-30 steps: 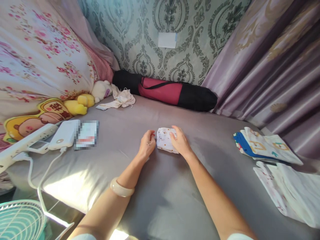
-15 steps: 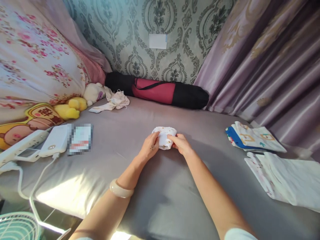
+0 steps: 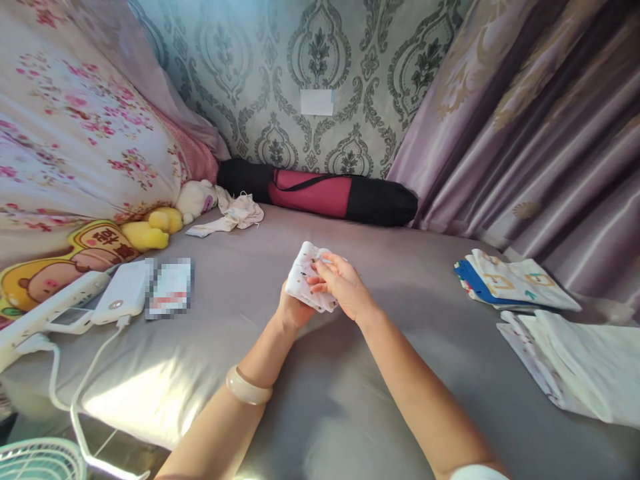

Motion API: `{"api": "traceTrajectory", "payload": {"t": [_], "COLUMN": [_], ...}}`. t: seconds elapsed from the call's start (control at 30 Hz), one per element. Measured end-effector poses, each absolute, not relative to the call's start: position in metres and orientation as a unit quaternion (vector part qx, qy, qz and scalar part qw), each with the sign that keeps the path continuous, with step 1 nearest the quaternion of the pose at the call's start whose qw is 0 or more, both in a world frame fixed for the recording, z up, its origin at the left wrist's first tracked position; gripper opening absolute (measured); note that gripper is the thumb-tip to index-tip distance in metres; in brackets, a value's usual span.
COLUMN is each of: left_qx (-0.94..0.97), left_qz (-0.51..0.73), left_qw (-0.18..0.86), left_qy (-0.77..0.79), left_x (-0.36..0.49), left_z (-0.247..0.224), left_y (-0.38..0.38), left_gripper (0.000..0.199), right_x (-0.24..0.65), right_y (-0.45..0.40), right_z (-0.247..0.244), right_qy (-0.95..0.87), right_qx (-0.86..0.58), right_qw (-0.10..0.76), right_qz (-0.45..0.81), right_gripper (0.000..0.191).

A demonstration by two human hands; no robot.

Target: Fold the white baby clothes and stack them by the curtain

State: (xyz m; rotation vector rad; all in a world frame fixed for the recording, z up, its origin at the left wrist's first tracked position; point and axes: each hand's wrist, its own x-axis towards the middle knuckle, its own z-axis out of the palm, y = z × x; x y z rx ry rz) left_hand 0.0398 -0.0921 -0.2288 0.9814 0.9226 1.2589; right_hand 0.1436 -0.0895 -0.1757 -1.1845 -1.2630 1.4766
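Observation:
A small white cloth (image 3: 301, 272) with brown specks, folded into a compact bundle, is held up over the grey sheet in front of me. My left hand (image 3: 296, 309) grips it from below and behind, its fingers mostly hidden by the fabric. Across the cloth's right side lies my right hand (image 3: 345, 283), its fingers loosely stretched and apart, touching the top face. The kind of garment cannot be made out while it is folded.
Folded clothes (image 3: 520, 280) and a white folded garment (image 3: 580, 363) lie at right. A red-black long bag (image 3: 313, 192) runs along the wall. Crumpled cloth (image 3: 240, 212) and plush toys (image 3: 150, 230) are back left; a power strip (image 3: 55, 317) and power bank (image 3: 125, 290) sit left.
The folded cloth has come up off the sheet and tilted. My left hand has gone beneath it, and my right hand has moved from its right edge onto its top face.

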Motion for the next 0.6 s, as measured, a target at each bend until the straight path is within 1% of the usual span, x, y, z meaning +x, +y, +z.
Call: {"api": "traceTrajectory", "payload": {"t": [0.03, 0.07, 0.1, 0.17, 0.2, 0.23, 0.27, 0.3, 0.37, 0.4, 0.47, 0.6], "left_qx": [0.367, 0.301, 0.244, 0.193, 0.178, 0.164, 0.150, 0.133, 0.100, 0.089, 0.087, 0.118], "left_qz": [0.566, 0.577, 0.576, 0.566, 0.564, 0.566, 0.577, 0.591, 0.609, 0.613, 0.614, 0.616], "left_qw": [0.662, 0.719, 0.761, 0.797, 0.803, 0.805, 0.800, 0.791, 0.780, 0.778, 0.775, 0.761], "left_qy": [0.327, 0.244, 0.170, 0.090, 0.074, 0.069, 0.071, 0.079, 0.099, 0.107, 0.121, 0.167], "left_x": [0.038, 0.037, 0.037, 0.038, 0.040, 0.042, 0.045, 0.048, 0.053, 0.054, 0.056, 0.056], "left_z": [-0.226, -0.223, -0.220, -0.219, -0.220, -0.223, -0.228, -0.232, -0.241, -0.244, -0.247, -0.243], "left_y": [-0.092, -0.092, -0.092, -0.092, -0.092, -0.092, -0.092, -0.093, -0.094, -0.095, -0.095, -0.098], "left_gripper": [0.057, 0.051, 0.048, 0.047, 0.047, 0.046, 0.045, 0.044, 0.044, 0.045, 0.048, 0.050], "right_x": [0.146, 0.149, 0.152, 0.157, 0.157, 0.156, 0.154, 0.150, 0.141, 0.137, 0.132, 0.133], "right_y": [-0.089, -0.088, -0.088, -0.089, -0.091, -0.094, -0.096, -0.099, -0.103, -0.104, -0.103, -0.101], "right_z": [-0.174, -0.172, -0.171, -0.170, -0.172, -0.177, -0.184, -0.192, -0.211, -0.219, -0.228, -0.227], "right_qy": [-0.513, -0.532, -0.557, -0.608, -0.632, -0.661, -0.698, -0.741, -0.809, -0.823, -0.828, -0.825], "right_qx": [-0.464, -0.464, -0.473, -0.497, -0.503, -0.503, -0.499, -0.491, -0.477, -0.479, -0.490, -0.493], "right_qw": [0.437, 0.465, 0.502, 0.564, 0.568, 0.550, 0.512, 0.458, 0.340, 0.301, 0.265, 0.258], "right_qz": [0.576, 0.535, 0.462, 0.255, 0.157, 0.084, 0.043, 0.029, 0.042, 0.050, 0.059, 0.095], "right_gripper": [0.044, 0.044, 0.045, 0.051, 0.054, 0.056, 0.057, 0.058, 0.058, 0.058, 0.060, 0.062]}}
